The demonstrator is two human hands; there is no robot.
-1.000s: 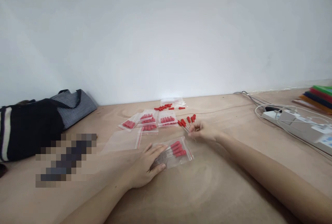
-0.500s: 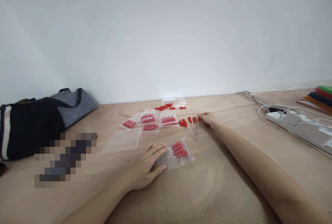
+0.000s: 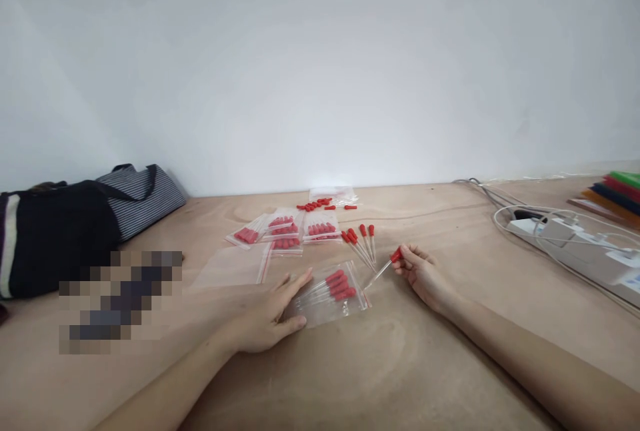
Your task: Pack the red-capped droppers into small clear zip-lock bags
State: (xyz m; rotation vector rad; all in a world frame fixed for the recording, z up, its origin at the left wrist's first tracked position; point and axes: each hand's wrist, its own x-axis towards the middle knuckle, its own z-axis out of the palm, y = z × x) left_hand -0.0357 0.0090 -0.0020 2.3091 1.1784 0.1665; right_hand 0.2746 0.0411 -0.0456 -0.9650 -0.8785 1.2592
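Between the fingertips of my right hand [image 3: 419,276] is the red bulb of a glass dropper [image 3: 383,272]. Its thin tip slants down to the left, close to the red-striped mouth of a clear zip bag [image 3: 327,314]. Inside that bag lie several red-bulbed droppers [image 3: 341,284]. My left hand [image 3: 273,314] rests at the bag's left end, fingers spread and thumb apart. Several loose droppers [image 3: 363,239] are fanned out on the table just beyond the bag. I cannot tell whether the held dropper's tip touches the bag.
Filled zip bags [image 3: 286,231] and a flat zip bag [image 3: 230,266] lie behind my left hand. Loose red bulbs [image 3: 314,205] sit near the wall. A black bag [image 3: 60,238] stands left; a power strip [image 3: 590,251] with cables and coloured sheets [image 3: 617,192] are at right.
My right hand has picked up the rightmost loose dropper and brought it nearer, toward the bag's mouth. My left hand has shifted slightly left and its fingers overlap the bag less.
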